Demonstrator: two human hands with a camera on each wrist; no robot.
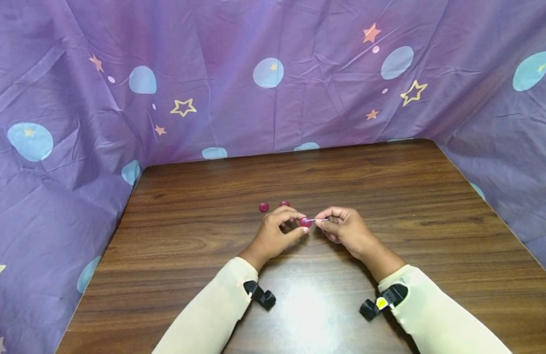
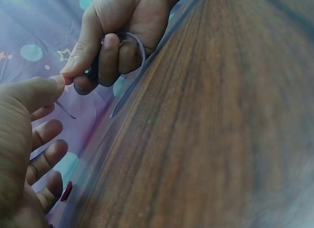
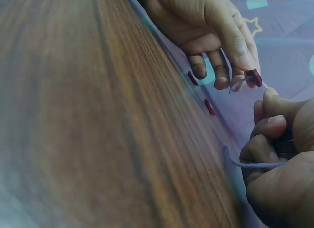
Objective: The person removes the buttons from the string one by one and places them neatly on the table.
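Observation:
A small round dark red button (image 1: 305,222) is pinched between the thumb and forefinger of my left hand (image 1: 273,235). My right hand (image 1: 350,231) pinches a thin pale purple cord (image 3: 257,165) close to that button. In the right wrist view, a short tail of cord shows on the button's far side, so it seems to run through. The rest of the cord loops out from the right palm and hangs down in the left wrist view. Something dark sits among the right hand's curled fingers; its kind is unclear. The left hand's other fingers are spread loosely.
Two more dark red buttons, one (image 1: 264,207) to the left and another (image 1: 284,203) just behind the left hand, lie on the brown wooden table (image 1: 202,290). A purple curtain (image 1: 237,113) with stars and blue spots hangs around the table's back and sides.

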